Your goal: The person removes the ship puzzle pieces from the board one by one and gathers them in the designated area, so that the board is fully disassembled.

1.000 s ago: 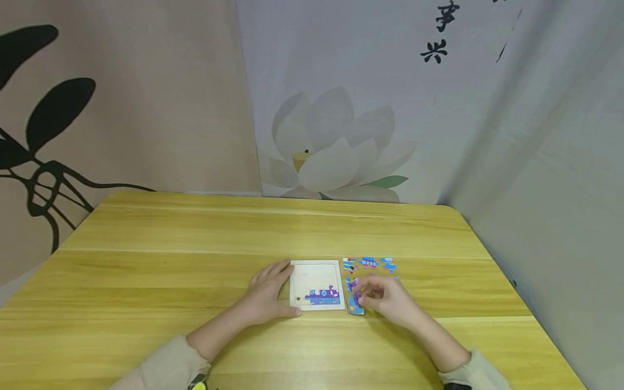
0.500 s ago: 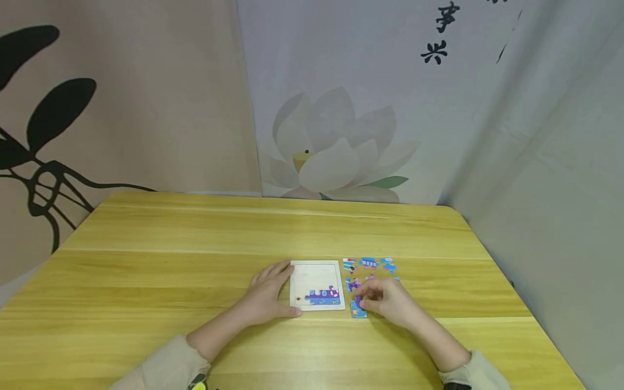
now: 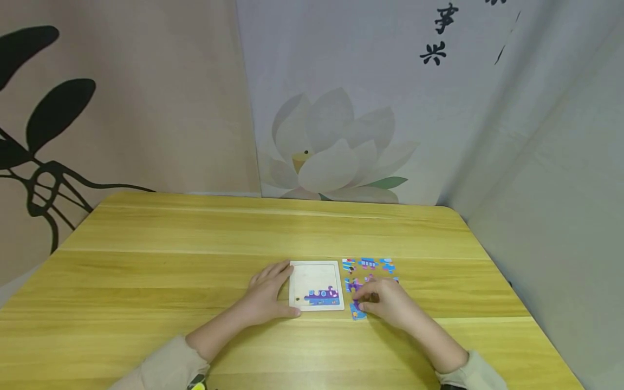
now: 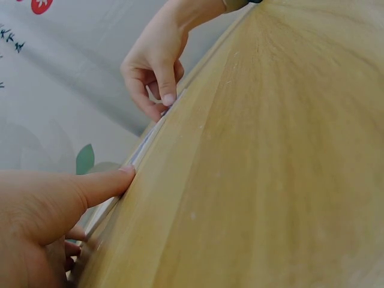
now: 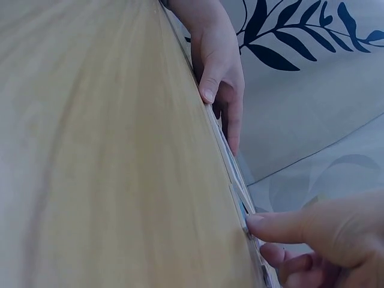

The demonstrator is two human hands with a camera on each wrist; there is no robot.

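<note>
A square white puzzle board [image 3: 312, 275] lies on the table with a few joined purple and blue pieces [image 3: 323, 297] along its lower right. My left hand [image 3: 267, 292] rests at the board's left side, thumb at the lower corner and fingers spread toward the upper one. Just right of the board, my right hand [image 3: 390, 304] pinches a blue and purple puzzle piece [image 3: 358, 314] between thumb and forefinger, low over the table. Its upper part is hidden behind the fingertips. In the right wrist view, the right thumb [image 5: 276, 227] presses close to the board's edge.
Loose puzzle pieces lie beyond the right hand, among them a blue one with windows [image 3: 368, 263], a striped one [image 3: 348, 265] and a blue one [image 3: 388, 265]. The right hand partly covers others. Behind the wooden table [image 3: 244, 227] hangs a printed curtain [image 3: 341, 81].
The right hand has shifted the pinched piece slightly right and toward the near edge, turning it a little. The left hand and the board have stayed put.
</note>
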